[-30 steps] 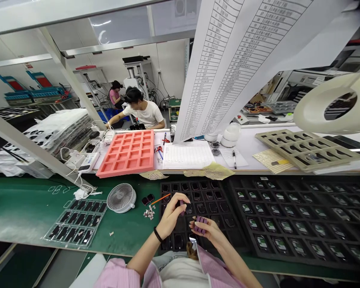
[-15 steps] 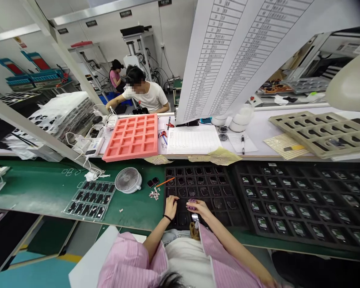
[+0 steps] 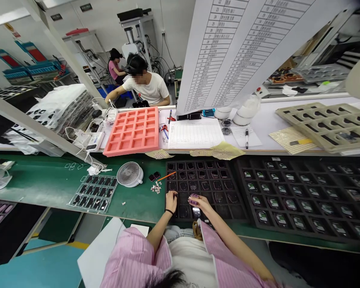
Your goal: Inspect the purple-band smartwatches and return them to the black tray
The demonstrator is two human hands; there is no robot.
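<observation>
My right hand [image 3: 199,203] grips a small stack of purple pieces [image 3: 193,199] between its fingers, just above a black compartment tray [image 3: 207,176]. My left hand [image 3: 171,202] rests on the tray's lower left cells, its fingers bent down into a cell. Whether those fingers pinch anything is hidden. The two hands are close together but apart. Many tray cells hold dark, frame-like parts. Beside the tray on the green mat lie a small pile of tiny pale pieces [image 3: 156,188] and an orange-handled tool [image 3: 167,176].
A second black tray [image 3: 300,196] with green-labelled parts sits right. Left stand a small white fan [image 3: 130,174] and a clear tray of black parts [image 3: 93,193]. Beyond lie a pink foam tray [image 3: 132,132] and papers. A co-worker [image 3: 144,86] sits at the far bench.
Both hands have dropped from above the tray down to its cells. The purple pieces stay in my right hand. The head view has tilted, so the tray sits higher in the picture.
</observation>
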